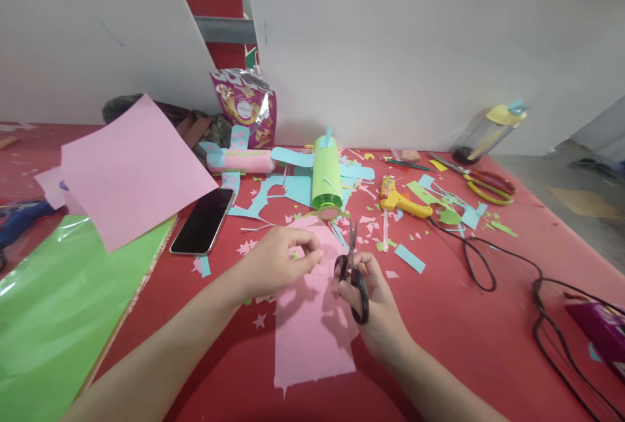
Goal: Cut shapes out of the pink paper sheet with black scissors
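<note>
In my right hand [374,308] is a pair of small black-handled scissors [359,288], with my fingers in the loops. The blades point up and away from me and stand slightly apart. My left hand [280,259] hovers just left of the scissors, its thumb and index finger curled to a pinch; anything between the tips is too small to make out. Below both hands lies a pink paper sheet [312,344] with a ragged near edge. Beyond it stands a green paper-covered tube [326,174] with blue paper wings. A pink paper star [260,321] rests beside the sheet.
A phone [202,221], a pink square sheet [137,171] and a green paper pack [58,318] lie left. Behind are a pink tube [249,160] and a snack bag [248,106]. To the right are a yellow glue gun [403,202], its black cable [537,285], scraps and larger scissors [488,186].
</note>
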The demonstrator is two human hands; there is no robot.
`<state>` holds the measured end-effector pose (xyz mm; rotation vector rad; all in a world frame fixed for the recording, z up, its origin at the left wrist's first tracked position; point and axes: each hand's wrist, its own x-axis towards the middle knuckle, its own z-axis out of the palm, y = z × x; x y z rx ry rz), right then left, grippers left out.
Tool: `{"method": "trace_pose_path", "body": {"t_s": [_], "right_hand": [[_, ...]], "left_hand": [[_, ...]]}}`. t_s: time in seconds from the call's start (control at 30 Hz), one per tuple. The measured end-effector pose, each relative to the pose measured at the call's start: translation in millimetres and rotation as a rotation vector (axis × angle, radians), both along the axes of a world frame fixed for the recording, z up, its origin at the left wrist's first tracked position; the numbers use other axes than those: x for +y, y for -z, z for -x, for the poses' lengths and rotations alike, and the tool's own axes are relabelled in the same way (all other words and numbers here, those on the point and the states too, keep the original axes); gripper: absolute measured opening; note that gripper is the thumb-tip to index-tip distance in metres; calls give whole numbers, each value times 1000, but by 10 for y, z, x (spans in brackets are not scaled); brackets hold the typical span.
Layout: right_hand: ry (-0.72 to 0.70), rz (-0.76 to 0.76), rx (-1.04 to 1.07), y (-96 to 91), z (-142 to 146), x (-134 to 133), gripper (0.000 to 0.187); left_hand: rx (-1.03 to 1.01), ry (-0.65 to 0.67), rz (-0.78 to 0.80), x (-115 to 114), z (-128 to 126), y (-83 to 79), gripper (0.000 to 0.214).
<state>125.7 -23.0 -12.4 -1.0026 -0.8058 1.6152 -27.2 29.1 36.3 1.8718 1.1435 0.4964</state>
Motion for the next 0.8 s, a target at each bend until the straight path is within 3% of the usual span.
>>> {"method": "trace_pose_path", "body": {"t_s": [0.13,0.27,0.47,0.8], "right_hand": [[-84,-24,36,6,-12,-4,34],[-183,-43,60,21,-22,-20,35],[-326,-47,53,3,-34,-44,42],[-368,-126,52,64,-67,-48,39]], "left_hand": [[-131,-169,-9,25,51,-34,22],[-203,-243,-38,33,76,-76,24],[-162,-207,-34,14,71,-109,22],[-55,-98,10,-9,81,-118,20]]}}
